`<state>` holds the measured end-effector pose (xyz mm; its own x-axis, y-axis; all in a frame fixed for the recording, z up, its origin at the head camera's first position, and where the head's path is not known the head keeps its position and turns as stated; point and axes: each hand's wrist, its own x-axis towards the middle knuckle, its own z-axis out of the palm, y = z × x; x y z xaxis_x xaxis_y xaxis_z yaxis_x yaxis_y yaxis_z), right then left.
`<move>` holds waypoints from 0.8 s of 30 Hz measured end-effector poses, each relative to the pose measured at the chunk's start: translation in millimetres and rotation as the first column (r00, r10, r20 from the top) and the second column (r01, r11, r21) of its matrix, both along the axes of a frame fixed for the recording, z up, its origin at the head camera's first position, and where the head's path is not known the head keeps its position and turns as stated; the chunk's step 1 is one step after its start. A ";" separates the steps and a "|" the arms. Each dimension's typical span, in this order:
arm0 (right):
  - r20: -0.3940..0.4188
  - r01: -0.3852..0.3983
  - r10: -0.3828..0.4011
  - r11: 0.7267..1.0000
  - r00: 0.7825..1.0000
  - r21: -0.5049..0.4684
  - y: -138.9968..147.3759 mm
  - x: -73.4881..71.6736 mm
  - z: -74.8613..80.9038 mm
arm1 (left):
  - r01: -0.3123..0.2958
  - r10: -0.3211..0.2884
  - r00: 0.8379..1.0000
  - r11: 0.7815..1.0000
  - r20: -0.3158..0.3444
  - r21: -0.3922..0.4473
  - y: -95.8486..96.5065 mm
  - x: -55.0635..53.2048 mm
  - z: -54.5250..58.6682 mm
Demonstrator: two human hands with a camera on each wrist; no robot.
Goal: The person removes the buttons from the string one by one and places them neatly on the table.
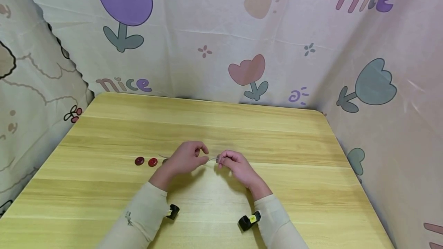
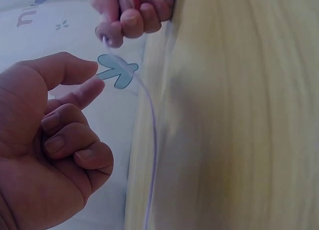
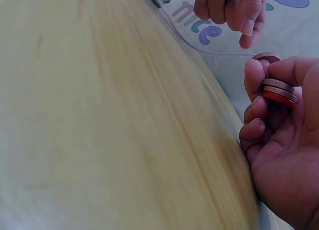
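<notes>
My right hand point(image 1: 237, 166) pinches a brownish button point(image 3: 266, 56) between thumb and index finger, with a pale thin cord point(image 2: 153, 135) running from it. More buttons point(image 3: 279, 89), brownish and red, sit stacked within the same hand's fingers. My left hand point(image 1: 188, 158) is close by on the left, thumb and index fingertips near the cord but apart from it in the left wrist view, the other fingers loosely curled. On the table left of it lie a dark red button point(image 1: 139, 161), a red button point(image 1: 152, 162) and a greyish button point(image 1: 165, 161), partly hidden by the left hand.
The wood-grain table point(image 1: 207, 122) extends around both hands. A printed curtain point(image 1: 207, 18) hangs along its back and sides. Black wrist devices point(image 1: 246, 223) are strapped at both sleeves, close above the tabletop.
</notes>
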<state>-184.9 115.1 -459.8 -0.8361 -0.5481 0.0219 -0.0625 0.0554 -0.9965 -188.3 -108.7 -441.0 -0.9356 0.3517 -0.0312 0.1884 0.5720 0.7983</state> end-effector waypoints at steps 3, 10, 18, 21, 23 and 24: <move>0.006 -0.001 0.001 1.000 1.000 -0.003 0.2 -0.2 0.1 | 0.018 -0.018 1.000 1.000 0.005 0.009 4.4 1.2 -2.1; 0.016 -0.014 0.014 1.000 1.000 -0.006 2.5 -9.3 -21.4 | 0.031 -0.031 0.999 1.000 0.005 0.002 11.5 2.4 -8.7; 0.026 0.021 -0.020 1.000 0.999 -0.013 3.0 -10.7 -30.2 | 0.077 -0.077 0.996 0.997 -0.039 -0.018 14.4 2.4 -11.2; 0.020 0.030 -0.030 0.999 0.999 -0.015 3.1 -10.3 -29.8 | 0.075 -0.075 0.996 0.997 -0.041 -0.015 14.7 2.1 -11.8; 0.011 0.032 -0.032 0.999 0.999 -0.020 3.3 -10.4 -29.7 | 0.066 -0.066 0.997 0.998 -0.051 -0.008 15.0 1.6 -12.4; 0.006 0.033 -0.032 0.999 0.999 -0.025 3.3 -10.7 -30.0 | 0.063 -0.063 0.996 0.998 -0.059 -0.003 15.2 1.2 -12.9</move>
